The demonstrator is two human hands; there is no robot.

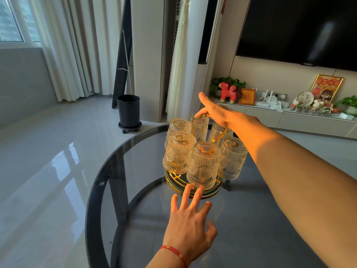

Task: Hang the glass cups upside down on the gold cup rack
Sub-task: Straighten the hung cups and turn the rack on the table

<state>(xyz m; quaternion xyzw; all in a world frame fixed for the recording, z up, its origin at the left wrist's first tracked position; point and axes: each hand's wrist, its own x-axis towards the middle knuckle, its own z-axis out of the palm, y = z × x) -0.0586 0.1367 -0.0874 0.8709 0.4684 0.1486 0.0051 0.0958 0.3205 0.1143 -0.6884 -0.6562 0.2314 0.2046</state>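
Glass cups (203, 164) hang inverted on the gold cup rack (201, 117), so they drain. Right hand (218, 113) grips its handle, apparently steadying; left hand (190, 227) hovers spread and empty.

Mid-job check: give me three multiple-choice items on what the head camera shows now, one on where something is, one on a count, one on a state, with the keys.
1. Where does the gold cup rack stand?
A. on the grey floor
B. on the round dark glass table
C. on the white TV cabinet

2. How many glass cups hang on the rack?
A. three
B. four
C. six

3. What is the right hand doing?
A. resting on the rack's top loop handle
B. holding a cup above the table
C. lying flat on the table

Key: 1 B, the rack's round base sits on the glass top. 2 C, six upside-down cups ring the centre post. 3 A, its fingers curl over the gold loop, while the left hand reaches open toward the base.
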